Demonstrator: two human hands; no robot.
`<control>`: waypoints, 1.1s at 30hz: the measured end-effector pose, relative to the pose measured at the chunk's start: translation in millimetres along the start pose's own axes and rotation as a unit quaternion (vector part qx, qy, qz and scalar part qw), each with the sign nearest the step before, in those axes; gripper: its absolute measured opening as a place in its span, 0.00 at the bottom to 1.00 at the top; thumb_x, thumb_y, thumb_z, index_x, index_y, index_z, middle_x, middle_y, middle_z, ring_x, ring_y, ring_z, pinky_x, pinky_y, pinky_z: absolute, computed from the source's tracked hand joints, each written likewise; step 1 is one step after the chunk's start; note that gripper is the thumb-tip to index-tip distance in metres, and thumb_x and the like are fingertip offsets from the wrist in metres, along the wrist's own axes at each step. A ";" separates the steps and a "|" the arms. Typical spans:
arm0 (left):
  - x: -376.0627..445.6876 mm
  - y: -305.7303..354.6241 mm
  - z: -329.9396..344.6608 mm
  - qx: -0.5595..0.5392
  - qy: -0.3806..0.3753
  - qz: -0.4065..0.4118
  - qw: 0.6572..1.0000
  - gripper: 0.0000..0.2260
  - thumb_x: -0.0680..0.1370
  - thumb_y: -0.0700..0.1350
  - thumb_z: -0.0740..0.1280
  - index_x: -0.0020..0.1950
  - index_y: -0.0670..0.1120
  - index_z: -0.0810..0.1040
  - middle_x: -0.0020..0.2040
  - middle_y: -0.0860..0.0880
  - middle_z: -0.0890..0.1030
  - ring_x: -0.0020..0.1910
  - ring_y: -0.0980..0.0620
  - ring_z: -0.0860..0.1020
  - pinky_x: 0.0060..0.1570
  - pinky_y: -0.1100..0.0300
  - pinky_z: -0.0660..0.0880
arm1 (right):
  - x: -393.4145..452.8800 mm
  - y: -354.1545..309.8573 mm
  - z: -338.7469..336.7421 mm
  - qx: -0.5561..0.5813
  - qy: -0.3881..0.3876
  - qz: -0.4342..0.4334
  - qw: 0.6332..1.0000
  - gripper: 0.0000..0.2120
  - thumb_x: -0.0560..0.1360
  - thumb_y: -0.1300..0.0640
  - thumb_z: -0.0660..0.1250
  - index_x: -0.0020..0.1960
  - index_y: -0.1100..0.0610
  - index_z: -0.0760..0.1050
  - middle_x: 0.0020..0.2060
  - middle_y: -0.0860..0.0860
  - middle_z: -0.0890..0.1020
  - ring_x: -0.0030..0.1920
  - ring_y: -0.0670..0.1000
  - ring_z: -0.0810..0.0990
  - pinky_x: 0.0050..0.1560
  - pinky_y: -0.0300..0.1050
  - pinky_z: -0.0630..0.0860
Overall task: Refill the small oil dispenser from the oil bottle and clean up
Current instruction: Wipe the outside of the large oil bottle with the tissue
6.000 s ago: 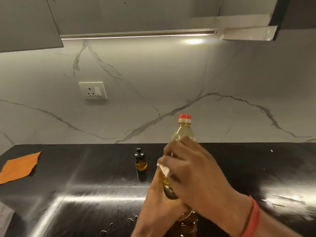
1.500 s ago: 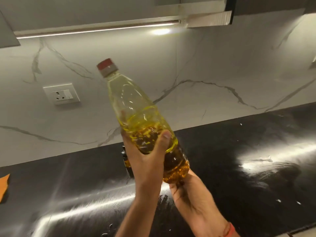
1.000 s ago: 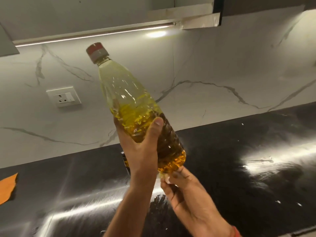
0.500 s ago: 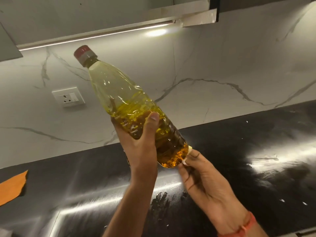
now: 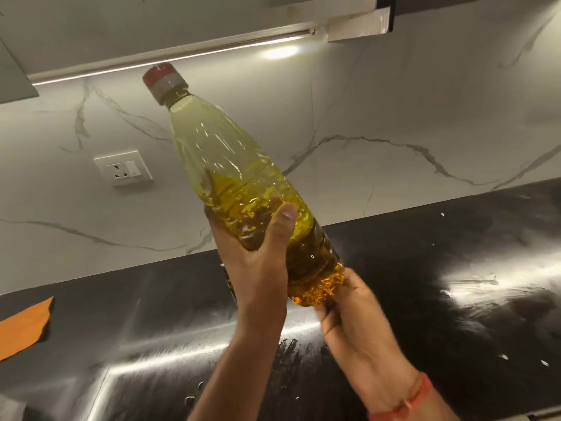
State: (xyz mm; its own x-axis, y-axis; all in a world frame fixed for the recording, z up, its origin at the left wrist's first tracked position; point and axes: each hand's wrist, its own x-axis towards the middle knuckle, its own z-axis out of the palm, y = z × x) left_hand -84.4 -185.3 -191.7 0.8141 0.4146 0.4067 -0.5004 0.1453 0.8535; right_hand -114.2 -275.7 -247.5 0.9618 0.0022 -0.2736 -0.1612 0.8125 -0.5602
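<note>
The oil bottle [image 5: 224, 165] is clear plastic with a red cap [image 5: 164, 79] screwed on and is about half full of yellow oil. It is tilted in the air above the black counter [image 5: 425, 268], cap up and to the left. My left hand [image 5: 258, 268] grips its middle from below, thumb across the front. My right hand [image 5: 355, 323] is cupped against the bottle's base, fingers curled under it. The tissue it held is hidden between the fingers and the base. The small oil dispenser is almost entirely hidden behind my left wrist.
An orange cloth [image 5: 24, 326] lies at the counter's left edge. Oil smears and droplets [image 5: 291, 347] mark the counter below my hands. A wall socket [image 5: 123, 171] sits on the marble backsplash, under a cabinet light strip [image 5: 182, 56].
The bottle went from upright on the counter to lifted and tilted. Over the last second my right hand slid around under the base. The left grip has stayed the same.
</note>
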 end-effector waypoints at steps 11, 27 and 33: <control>9.1 0.4 -1.6 -0.011 0.018 0.008 1.000 0.40 0.69 0.51 0.77 0.78 0.59 0.63 0.63 0.55 0.80 0.59 0.54 0.83 0.56 0.54 0.82 | -10.5 -16.5 -1.2 -0.022 0.004 -0.109 0.994 0.14 0.67 0.66 0.71 0.52 0.62 0.78 0.43 0.56 0.85 0.43 0.49 0.85 0.45 0.40 0.84; 22.5 -17.3 0.4 0.038 0.006 -0.002 0.999 0.35 0.68 0.53 0.77 0.70 0.70 0.67 0.64 0.53 0.80 0.59 0.51 0.83 0.60 0.43 0.81 | -2.7 -23.1 4.4 -0.386 -0.035 -0.424 0.819 0.08 0.72 0.65 0.75 0.47 0.53 0.84 0.43 0.51 0.84 0.46 0.50 0.83 0.46 0.41 0.81; 6.7 -24.3 2.5 0.023 -0.036 -0.049 0.998 0.34 0.68 0.57 0.74 0.73 0.65 0.67 0.59 0.52 0.82 0.56 0.50 0.84 0.54 0.46 0.83 | 37.6 -49.6 32.8 -0.496 -0.081 -0.578 0.643 0.09 0.73 0.71 0.75 0.50 0.60 0.86 0.45 0.53 0.83 0.46 0.46 0.83 0.47 0.38 0.81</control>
State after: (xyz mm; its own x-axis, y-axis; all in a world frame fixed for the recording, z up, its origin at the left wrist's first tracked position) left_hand -66.1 -188.3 -208.9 0.8785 0.3343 0.3414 -0.4044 0.1396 0.9039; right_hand -62.8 -296.7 -204.3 0.5622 -0.1427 0.8146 0.6982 -0.4459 -0.5600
